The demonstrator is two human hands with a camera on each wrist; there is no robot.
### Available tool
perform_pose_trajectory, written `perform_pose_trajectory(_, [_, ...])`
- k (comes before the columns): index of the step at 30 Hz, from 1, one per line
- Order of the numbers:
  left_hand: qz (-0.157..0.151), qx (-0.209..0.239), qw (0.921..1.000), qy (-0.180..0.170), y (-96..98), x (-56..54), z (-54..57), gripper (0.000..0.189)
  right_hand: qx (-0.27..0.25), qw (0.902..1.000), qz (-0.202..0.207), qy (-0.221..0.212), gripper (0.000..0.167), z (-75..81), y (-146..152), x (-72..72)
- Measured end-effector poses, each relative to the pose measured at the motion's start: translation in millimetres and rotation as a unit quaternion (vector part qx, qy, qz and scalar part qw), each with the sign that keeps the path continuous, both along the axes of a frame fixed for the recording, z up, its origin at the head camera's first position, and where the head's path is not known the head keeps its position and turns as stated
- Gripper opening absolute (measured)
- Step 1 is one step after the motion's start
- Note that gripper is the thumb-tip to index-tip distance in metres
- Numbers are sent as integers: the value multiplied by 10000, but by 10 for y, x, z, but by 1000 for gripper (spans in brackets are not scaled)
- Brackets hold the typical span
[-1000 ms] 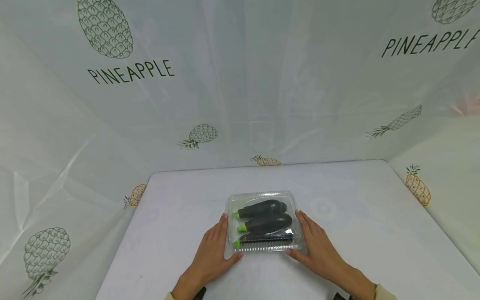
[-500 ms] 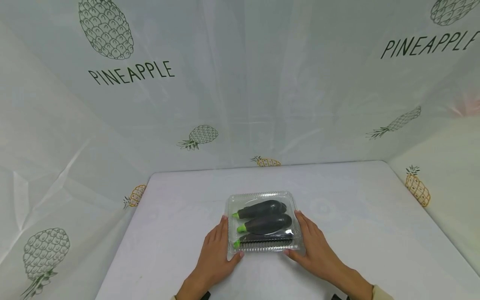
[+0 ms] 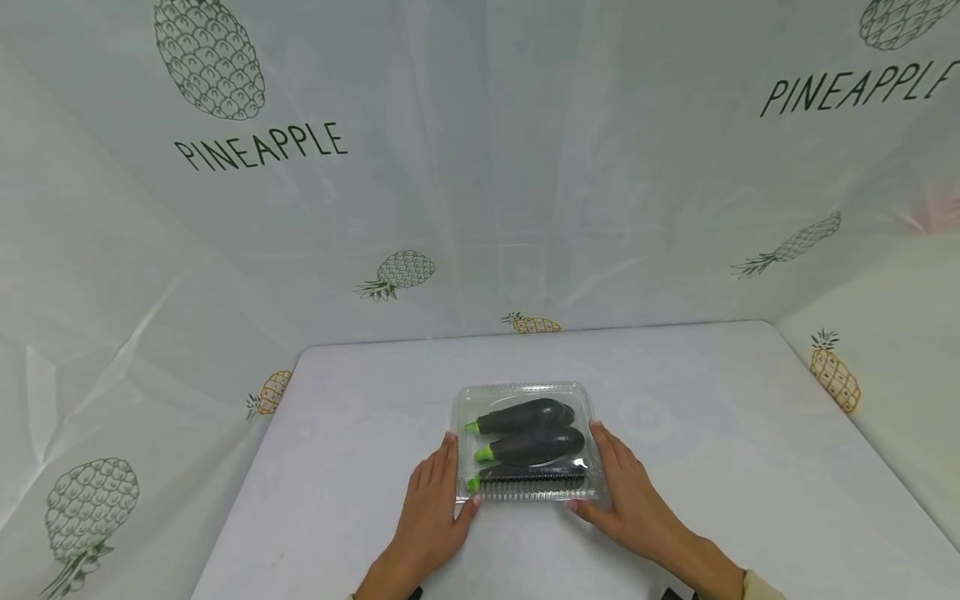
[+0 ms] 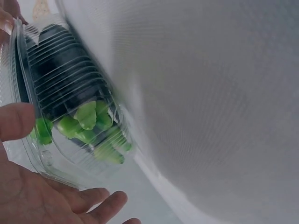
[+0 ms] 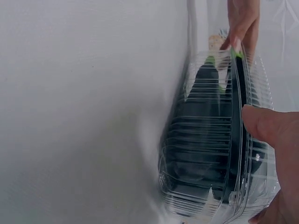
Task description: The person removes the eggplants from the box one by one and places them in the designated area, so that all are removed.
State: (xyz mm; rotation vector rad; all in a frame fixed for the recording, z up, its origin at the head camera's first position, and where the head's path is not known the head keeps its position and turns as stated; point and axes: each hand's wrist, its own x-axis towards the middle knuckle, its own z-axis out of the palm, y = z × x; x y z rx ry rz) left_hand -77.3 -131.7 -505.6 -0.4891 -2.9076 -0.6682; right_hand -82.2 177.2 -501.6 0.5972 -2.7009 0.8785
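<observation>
A clear plastic clamshell box [image 3: 525, 490] sits on the white table, its lid down. Inside lie several dark eggplants [image 3: 534, 447] with bright green stem ends, pointing left. My left hand [image 3: 427, 508] lies along the left side, fingers fairly straight, thumb at the front left corner. On the opposite side, my right hand [image 3: 641, 504] lays straight fingers against the wall, its thumb at the front edge. The left wrist view shows the left thumb [image 4: 16, 121] beside the rim and the fingers spread. In the right wrist view, the right thumb [image 5: 264, 123] touches the rim.
The white table [image 3: 360, 400] extends around the box, with its far edge behind it. A pale sheet [image 3: 480, 167] printed with pineapples hangs behind and along both sides.
The left thumb has shifted slightly left and back along the front corner. My left hand has edged a little to the right. The right hand and the box are nearly still.
</observation>
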Motion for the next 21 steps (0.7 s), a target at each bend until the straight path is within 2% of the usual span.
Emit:
perform_pose_trajectory(5, [14,28,10000,29,11,1,23,79,36,9999,56,136,109,-3,13,-16])
perform_pose_trajectory(14, [174,45,9998,-10,36,22,17,70,26,10000,47,2,108,2,25,-26])
perform_pose_trajectory(21, [173,-157,9984,517,31,15,-11,66,82,10000,35,-11,107,17,28,-40])
